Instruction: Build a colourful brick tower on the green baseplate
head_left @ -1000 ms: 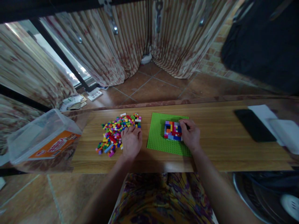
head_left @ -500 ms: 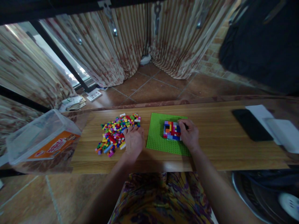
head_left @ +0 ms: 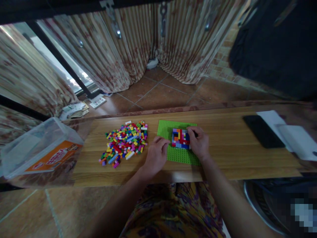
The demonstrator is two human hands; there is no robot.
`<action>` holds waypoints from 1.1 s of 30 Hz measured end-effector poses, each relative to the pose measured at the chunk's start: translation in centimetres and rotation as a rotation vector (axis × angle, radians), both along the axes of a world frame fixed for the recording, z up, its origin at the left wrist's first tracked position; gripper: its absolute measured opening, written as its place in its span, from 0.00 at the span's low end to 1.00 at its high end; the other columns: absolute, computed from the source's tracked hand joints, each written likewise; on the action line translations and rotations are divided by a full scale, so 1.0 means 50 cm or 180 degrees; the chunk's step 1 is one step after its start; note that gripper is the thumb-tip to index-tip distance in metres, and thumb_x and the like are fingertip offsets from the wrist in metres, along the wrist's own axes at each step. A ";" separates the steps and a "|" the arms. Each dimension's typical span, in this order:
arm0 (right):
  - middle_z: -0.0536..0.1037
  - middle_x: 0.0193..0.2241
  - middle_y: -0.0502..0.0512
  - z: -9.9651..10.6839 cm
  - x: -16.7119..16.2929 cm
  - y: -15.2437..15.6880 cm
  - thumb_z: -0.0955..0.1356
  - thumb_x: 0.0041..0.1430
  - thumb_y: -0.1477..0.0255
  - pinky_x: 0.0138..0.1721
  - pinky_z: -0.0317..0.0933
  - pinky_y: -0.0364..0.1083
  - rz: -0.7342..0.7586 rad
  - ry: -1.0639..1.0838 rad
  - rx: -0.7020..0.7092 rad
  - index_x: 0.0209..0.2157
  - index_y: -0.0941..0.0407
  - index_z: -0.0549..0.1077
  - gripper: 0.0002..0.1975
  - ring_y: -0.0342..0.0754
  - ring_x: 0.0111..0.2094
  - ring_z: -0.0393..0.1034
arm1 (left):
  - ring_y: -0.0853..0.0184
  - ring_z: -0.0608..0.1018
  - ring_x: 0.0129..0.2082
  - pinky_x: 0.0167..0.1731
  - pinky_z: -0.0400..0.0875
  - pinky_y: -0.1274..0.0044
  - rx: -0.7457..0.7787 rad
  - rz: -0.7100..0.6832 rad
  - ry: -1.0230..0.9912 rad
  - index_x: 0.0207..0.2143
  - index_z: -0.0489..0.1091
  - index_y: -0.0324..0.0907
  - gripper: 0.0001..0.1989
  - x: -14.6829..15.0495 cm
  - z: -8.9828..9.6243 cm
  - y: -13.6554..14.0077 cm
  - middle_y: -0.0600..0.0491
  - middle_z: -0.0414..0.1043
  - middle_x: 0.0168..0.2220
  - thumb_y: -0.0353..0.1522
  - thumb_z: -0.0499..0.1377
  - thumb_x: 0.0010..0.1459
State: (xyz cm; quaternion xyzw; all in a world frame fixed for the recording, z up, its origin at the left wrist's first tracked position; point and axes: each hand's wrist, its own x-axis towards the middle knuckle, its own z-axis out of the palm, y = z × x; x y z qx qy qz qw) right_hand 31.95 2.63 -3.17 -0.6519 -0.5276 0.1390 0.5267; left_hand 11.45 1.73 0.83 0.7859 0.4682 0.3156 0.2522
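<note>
A square block built of coloured toy bricks (head_left: 180, 138) sits on the green baseplate (head_left: 183, 159), with an opening showing near its left side. My right hand (head_left: 199, 142) is closed at the block's right edge, its fingers and thumb against the bricks. Over the baseplate's left edge is my left hand (head_left: 156, 154), fingers pinched together and pointing at the block's left side. Whatever is in that pinch is too small to make out. To the left lies a spread pile of loose toy bricks (head_left: 125, 142) in many colours.
A clear plastic box with an orange label (head_left: 56, 155) stands at the wooden tabletop's (head_left: 228, 132) left end. On the right lie a black flat object (head_left: 264, 131) and white sheets or packets (head_left: 299, 140). Striped curtains (head_left: 183, 49) hang beyond the table.
My left hand has moved right, from the loose brick pile to the baseplate's left edge beside the block. My right hand stays at the block's right edge. The view has shifted slightly.
</note>
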 end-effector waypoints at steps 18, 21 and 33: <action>0.78 0.33 0.56 -0.008 0.004 0.003 0.63 0.62 0.64 0.45 0.64 0.51 0.0037 -0.0015 -0.0013 0.32 0.56 0.76 0.13 0.51 0.39 0.72 | 0.66 0.76 0.39 0.44 0.71 0.72 0.0074 -0.0226 -0.0315 0.39 0.74 0.43 0.07 0.075 -0.026 0.024 0.53 0.76 0.37 0.25 0.58 0.59; 0.78 0.33 0.56 -0.009 0.004 0.004 0.63 0.62 0.64 0.44 0.64 0.51 0.0038 -0.0029 -0.0021 0.32 0.56 0.76 0.13 0.51 0.38 0.72 | 0.65 0.76 0.38 0.44 0.72 0.71 0.0128 -0.0249 -0.0164 0.40 0.73 0.43 0.08 0.079 -0.032 0.031 0.53 0.76 0.37 0.25 0.59 0.58; 0.78 0.33 0.56 -0.004 0.003 0.002 0.63 0.62 0.66 0.44 0.64 0.51 0.0041 -0.0048 -0.0007 0.32 0.56 0.76 0.12 0.50 0.38 0.72 | 0.65 0.77 0.38 0.47 0.71 0.69 0.0266 -0.0389 -0.0139 0.39 0.74 0.44 0.07 0.081 -0.030 0.043 0.54 0.79 0.36 0.26 0.59 0.59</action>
